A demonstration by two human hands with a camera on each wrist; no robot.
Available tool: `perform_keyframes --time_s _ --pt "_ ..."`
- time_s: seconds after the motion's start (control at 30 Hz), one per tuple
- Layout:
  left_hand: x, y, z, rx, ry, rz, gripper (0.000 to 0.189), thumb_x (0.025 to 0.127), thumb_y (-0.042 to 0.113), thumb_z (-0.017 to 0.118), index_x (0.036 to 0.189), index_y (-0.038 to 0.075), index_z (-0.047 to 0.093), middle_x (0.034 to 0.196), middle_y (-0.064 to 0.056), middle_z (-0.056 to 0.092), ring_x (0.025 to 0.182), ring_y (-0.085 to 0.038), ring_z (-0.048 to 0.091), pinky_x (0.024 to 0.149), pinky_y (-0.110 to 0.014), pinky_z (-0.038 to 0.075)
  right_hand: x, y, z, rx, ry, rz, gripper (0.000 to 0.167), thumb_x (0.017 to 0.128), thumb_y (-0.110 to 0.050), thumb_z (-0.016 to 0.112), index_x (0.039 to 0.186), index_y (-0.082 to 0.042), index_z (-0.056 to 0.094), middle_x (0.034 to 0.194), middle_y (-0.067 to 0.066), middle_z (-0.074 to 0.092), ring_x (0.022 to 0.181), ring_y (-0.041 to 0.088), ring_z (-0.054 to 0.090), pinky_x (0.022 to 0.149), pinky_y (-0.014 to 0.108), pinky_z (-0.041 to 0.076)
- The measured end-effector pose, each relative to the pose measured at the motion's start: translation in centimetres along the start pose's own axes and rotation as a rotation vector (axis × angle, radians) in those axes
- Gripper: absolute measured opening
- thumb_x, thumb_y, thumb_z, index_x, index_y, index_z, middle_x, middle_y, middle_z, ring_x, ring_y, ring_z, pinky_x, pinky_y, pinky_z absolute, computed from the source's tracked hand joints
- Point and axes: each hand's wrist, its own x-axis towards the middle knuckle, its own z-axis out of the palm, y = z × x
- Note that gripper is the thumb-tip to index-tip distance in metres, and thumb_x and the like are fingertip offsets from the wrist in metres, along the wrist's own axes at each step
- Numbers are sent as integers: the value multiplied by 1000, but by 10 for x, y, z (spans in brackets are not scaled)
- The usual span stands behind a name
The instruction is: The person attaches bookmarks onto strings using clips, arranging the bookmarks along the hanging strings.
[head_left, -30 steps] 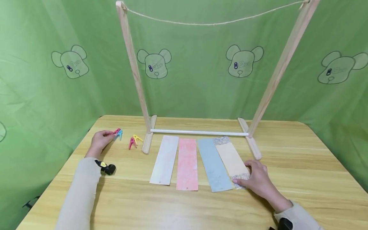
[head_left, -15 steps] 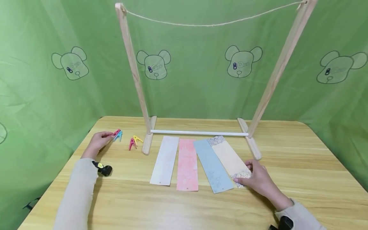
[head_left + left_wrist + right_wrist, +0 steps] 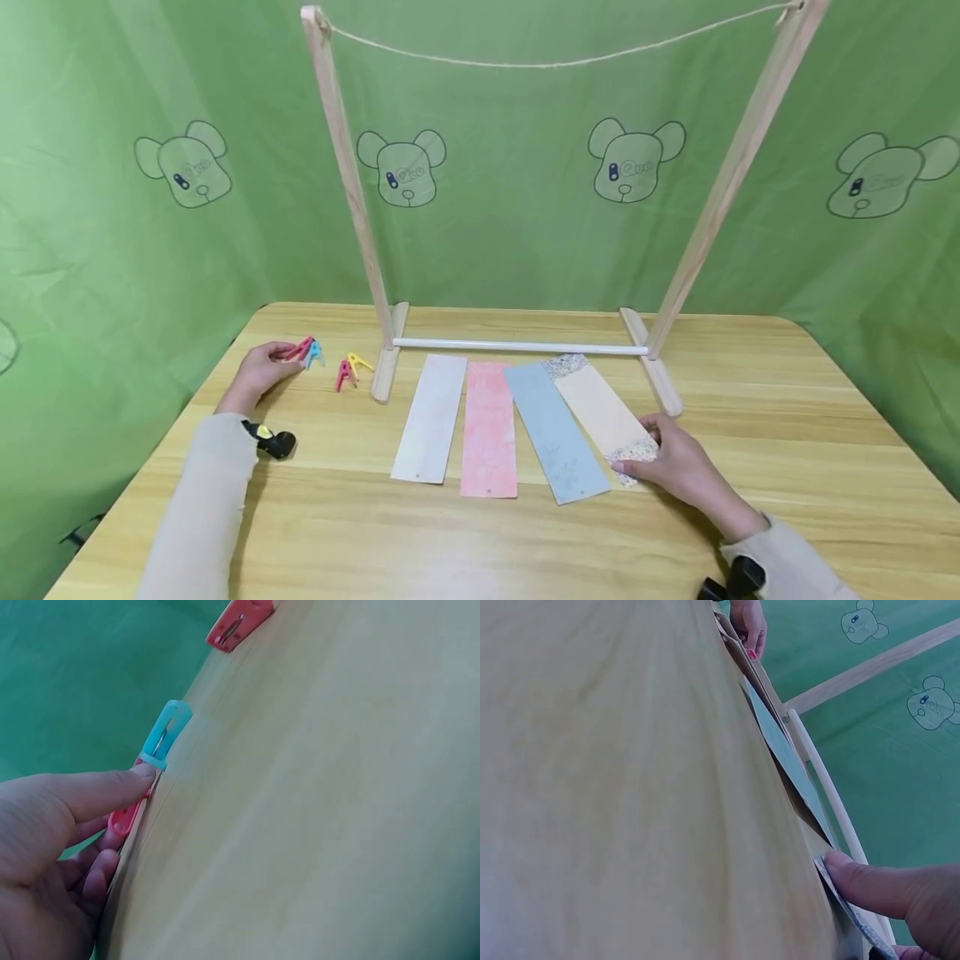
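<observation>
Cream strip (image 3: 600,406) pinched by right hand (image 3: 680,468); left hand (image 3: 262,373) pinches red clip (image 3: 302,347).

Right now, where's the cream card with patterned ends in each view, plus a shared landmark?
Head: cream card right of centre, rightmost of four, near end in the right hand.
Left wrist: not in it.
Right wrist: bottom right, nearly edge-on, in that hand.
Landmark: left hand, at left in head and left wrist, top centre in right wrist.
</observation>
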Motion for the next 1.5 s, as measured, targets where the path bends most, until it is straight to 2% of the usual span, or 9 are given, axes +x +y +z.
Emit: perform_keyframes --time_s 0.37,0.53,0.63,0.73,0.93,1.07,1.2,1.3,1.5 --pt "-5 11 2 18 84 -31 46 87 15 66 124 -10 51 116 -28 55 98 -30 52 85 -34 44 6 5 -11 22 40 -56 66 74 -28 81 117 10 49 105 25 60 96 36 56 82 49 47" --pt "-7 14 2 -9 114 -50 47 88 19 65 124 -9 51 115 -26 55 98 -29 53 85 -34 45 9 11 -16 86 29 -51 54 81 -23 75 117 10 52 98 18 62 84 22 56 71 31 49" --pt "-8 16 0 -66 164 -70 47 89 21 65 125 -6 52 116 -23 56 92 -18 54 80 -23 46 12 15 -19 174 -9 -29 46 86 -19 70 118 10 54 94 11 62 76 10 52 61 21 46" --pt "-10 19 -3 -161 197 -82 47 90 19 64 128 -5 50 119 -20 56 85 -5 53 73 -13 47 14 19 -22 311 -78 10 43 89 -16 66 118 12 53 90 7 61 69 6 51 54 20 46" --pt "-15 30 -11 -298 191 -60 50 90 19 64 132 -4 46 105 -1 57 83 0 53 79 -16 50 19 24 -30 592 -253 71 41 92 -10 60 120 17 48 84 -2 64 68 6 57 54 20 50" --pt "-21 44 -17 -391 194 -20 44 88 17 67 126 0 51 91 14 58 84 1 55 85 -14 49 18 27 -34 805 -364 86 28 91 -4 58 115 11 55 88 -3 66 77 8 62 68 19 54" --pt "-27 60 -24 -471 173 52 26 87 13 68 111 14 59 85 21 61 82 5 58 78 -6 46 14 29 -36 958 -448 67 18 92 1 55 108 0 62 95 -1 67 87 10 64 82 21 54" --pt "-30 76 -29 -494 158 101 21 86 14 69 102 23 61 85 22 63 82 6 59 77 -4 46 11 30 -37 1001 -476 22 19 93 1 53 107 -6 64 97 -2 66 88 8 63 83 19 53" --pt "-34 123 -38 -525 176 160 27 83 18 73 108 18 61 88 17 65 84 2 60 78 -6 47 10 17 -43 979 -448 -16 18 93 0 54 108 -9 59 99 -1 63 91 8 61 86 19 51"
